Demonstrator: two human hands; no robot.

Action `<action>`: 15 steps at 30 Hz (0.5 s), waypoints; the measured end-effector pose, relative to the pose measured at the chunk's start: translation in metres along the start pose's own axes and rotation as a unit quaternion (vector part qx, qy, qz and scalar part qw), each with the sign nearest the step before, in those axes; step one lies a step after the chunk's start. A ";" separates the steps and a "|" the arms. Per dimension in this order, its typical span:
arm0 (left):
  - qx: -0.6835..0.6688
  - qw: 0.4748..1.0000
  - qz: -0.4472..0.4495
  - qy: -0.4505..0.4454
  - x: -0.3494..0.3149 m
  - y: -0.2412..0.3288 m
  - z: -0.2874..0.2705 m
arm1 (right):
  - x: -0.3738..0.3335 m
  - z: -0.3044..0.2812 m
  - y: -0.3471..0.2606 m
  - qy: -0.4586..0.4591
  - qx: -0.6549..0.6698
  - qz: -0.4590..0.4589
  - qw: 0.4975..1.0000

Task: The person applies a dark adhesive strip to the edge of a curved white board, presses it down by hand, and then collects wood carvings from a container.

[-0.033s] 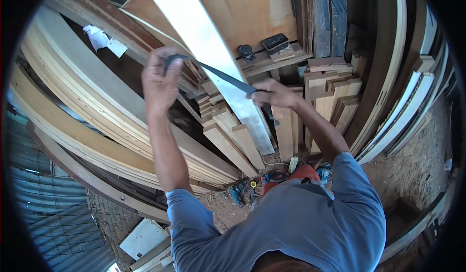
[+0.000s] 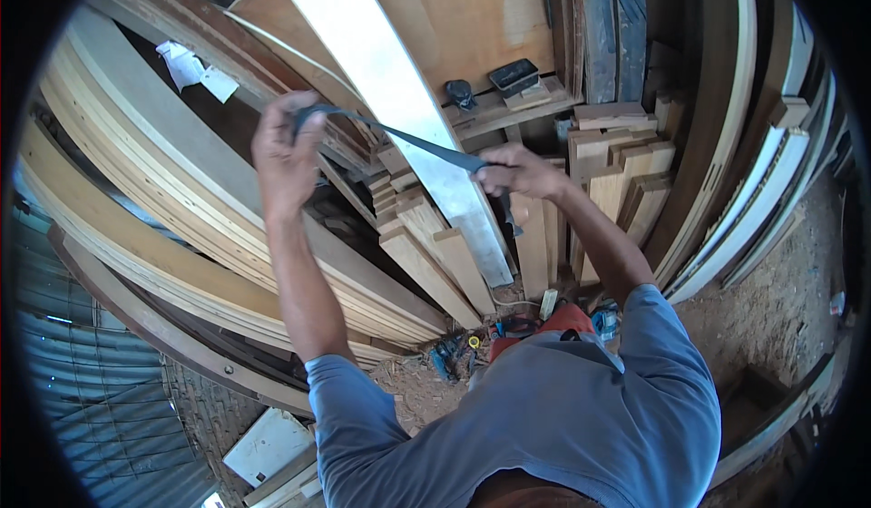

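A dark, narrow flexible strip (image 2: 410, 137) runs between my two hands, sloping down from left to right. My left hand (image 2: 288, 150) is closed around its upper end, where the strip curls by the thumb and fingers. My right hand (image 2: 523, 173) pinches the strip further along, and a short dark tail dangles below that hand. Behind the strip, a long pale board (image 2: 376, 63) leans at a slant, its lower end down by several wooden offcuts (image 2: 426, 263). What the strip is made of I cannot make out.
Long planks (image 2: 172, 177) are stacked on the left, and more boards (image 2: 726, 145) stand at the right. A black tray (image 2: 514, 76) and a dark bundle (image 2: 460, 94) sit on a ledge ahead. Blue tools (image 2: 445, 360) lie on the ground near me. A plywood sheet (image 2: 454, 9) stands behind.
My left hand has shifted left, and my right hand slightly right. More of the strip now spans between them, sagging in a gentle curve.
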State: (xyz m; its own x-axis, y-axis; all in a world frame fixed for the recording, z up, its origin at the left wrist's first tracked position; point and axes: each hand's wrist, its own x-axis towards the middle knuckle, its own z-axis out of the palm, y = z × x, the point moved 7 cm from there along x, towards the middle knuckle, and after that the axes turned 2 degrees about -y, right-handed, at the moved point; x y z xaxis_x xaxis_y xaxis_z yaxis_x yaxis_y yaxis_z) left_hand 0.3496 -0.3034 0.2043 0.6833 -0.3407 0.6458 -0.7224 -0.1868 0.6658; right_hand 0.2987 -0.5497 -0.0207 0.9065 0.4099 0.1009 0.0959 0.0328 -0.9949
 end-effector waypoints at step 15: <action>0.402 0.817 -0.258 0.324 -0.275 -0.096 -0.473 | -0.163 0.003 -0.001 0.142 0.013 0.071 0.987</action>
State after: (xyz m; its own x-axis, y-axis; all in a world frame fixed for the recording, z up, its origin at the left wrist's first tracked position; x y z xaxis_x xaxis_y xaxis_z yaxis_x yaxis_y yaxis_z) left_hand 0.2811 0.2443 0.1391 0.6438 0.4846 0.5922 0.0205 -0.7846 0.6197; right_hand 0.1501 -0.6139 -0.0362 0.9891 0.1404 -0.0437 -0.0466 0.0177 -0.9988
